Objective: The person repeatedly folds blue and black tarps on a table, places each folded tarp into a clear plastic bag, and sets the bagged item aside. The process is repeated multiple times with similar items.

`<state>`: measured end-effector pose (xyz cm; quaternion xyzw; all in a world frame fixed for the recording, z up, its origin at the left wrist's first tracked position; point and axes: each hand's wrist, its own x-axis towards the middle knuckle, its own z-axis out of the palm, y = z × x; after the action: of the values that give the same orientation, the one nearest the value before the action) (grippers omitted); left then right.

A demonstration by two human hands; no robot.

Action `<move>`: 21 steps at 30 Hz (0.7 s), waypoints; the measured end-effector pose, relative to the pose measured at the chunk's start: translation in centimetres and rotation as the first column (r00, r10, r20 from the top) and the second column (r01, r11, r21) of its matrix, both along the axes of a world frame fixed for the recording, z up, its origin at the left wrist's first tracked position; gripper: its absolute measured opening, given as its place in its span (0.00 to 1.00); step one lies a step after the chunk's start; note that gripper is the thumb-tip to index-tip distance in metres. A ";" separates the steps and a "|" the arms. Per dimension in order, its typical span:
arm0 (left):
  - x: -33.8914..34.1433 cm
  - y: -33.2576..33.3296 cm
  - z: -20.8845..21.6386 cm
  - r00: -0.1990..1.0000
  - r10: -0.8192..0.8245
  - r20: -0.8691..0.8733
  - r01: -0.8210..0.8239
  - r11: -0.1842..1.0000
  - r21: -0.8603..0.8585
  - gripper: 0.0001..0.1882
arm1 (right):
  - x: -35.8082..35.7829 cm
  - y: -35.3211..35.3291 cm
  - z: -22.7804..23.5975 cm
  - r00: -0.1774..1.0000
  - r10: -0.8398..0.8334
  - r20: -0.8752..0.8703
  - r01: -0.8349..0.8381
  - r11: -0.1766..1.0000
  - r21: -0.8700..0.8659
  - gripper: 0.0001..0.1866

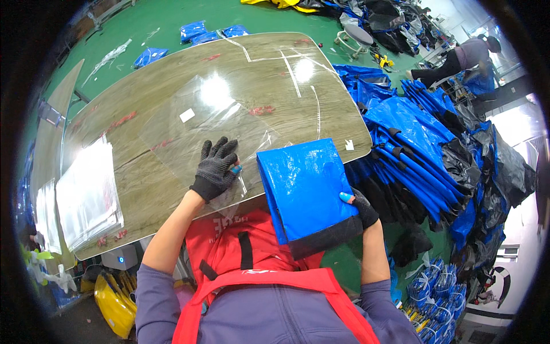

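My left hand [216, 169], in a black dotted glove with a blue-tipped thumb showing, lies with fingers spread on a clear plastic bag [172, 129]. This bag is stretched flat across the wood-patterned table [137, 172], with its near end drooping at the front edge. My right hand [365, 207], gloved the same way, grips a folded blue tarpaulin piece [306, 189] with a black lower band. The thumb presses on its top face, while the other fingers are mostly hidden. The folded piece is tilted over the table's front edge, just right of the bag.
A stack of clear bags [89, 200] lies at the table's left. Blue tarpaulin pieces [409, 149] are heaped on the right, beside the table. Blue packets [193, 31] and a stool [356, 37] are beyond it. Another person [467, 60] bends over at far right.
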<state>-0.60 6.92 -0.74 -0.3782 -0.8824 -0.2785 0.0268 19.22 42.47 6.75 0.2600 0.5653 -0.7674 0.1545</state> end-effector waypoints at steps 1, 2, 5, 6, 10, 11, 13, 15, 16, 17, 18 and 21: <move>-0.1 0.0 -0.1 1.000 0.009 0.029 -0.009 1.000 -0.001 0.08 | 0.0 0.2 -0.1 1.000 -0.013 0.008 0.013 0.999 0.030 0.34; -0.2 -0.1 -0.1 0.999 0.012 0.042 -0.012 1.000 0.016 0.08 | 0.0 0.4 -0.1 1.000 -0.018 0.008 0.018 0.999 0.029 0.34; -0.4 -0.2 -0.1 0.993 0.034 0.110 -0.039 0.999 0.037 0.08 | -0.2 1.0 -0.3 1.000 -0.016 0.024 0.014 0.997 0.073 0.33; -0.4 -0.2 -0.1 0.991 0.043 0.127 -0.048 0.998 0.039 0.08 | -0.3 1.1 -0.3 1.000 -0.023 0.016 0.021 0.996 0.083 0.33; -0.2 0.2 0.3 0.986 0.052 0.156 -0.070 0.991 0.115 0.10 | -0.6 1.1 0.1 1.000 -0.025 0.017 0.024 0.997 0.078 0.32; -0.1 0.3 0.4 0.989 0.041 0.142 -0.051 0.996 0.068 0.10 | -0.7 1.0 0.2 1.000 -0.029 0.011 0.028 0.998 0.065 0.32; 0.3 0.6 0.7 0.995 0.034 0.099 -0.035 0.999 0.011 0.11 | -0.7 0.6 0.5 1.000 -0.021 0.002 0.021 0.998 0.058 0.31; 0.7 0.7 0.8 0.998 0.020 0.060 -0.017 0.999 -0.048 0.11 | -0.7 0.2 0.6 1.000 -0.001 -0.012 0.001 0.999 0.043 0.30; 0.8 0.7 0.9 0.999 0.026 0.047 -0.023 0.998 -0.057 0.11 | -0.7 0.0 0.5 1.000 -0.014 0.025 0.013 0.999 0.039 0.30; 0.9 0.7 0.9 0.999 0.021 0.030 -0.020 0.998 -0.055 0.10 | -0.7 -0.1 0.4 0.999 -0.016 0.034 0.015 1.000 0.009 0.30; 0.9 0.6 0.9 0.999 0.028 0.029 -0.026 0.998 -0.058 0.10 | -0.6 -0.2 0.3 1.000 -0.016 0.022 0.017 0.998 -0.063 0.30; 0.9 0.4 0.4 0.998 0.044 0.036 -0.043 0.999 -0.020 0.09 | -0.6 0.0 0.1 0.999 -0.042 0.034 0.041 0.999 0.012 0.31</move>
<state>0.29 7.34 -0.33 -0.3540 -0.8934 -0.2762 0.0130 18.63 42.49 6.81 0.2855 0.5613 -0.7628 0.1467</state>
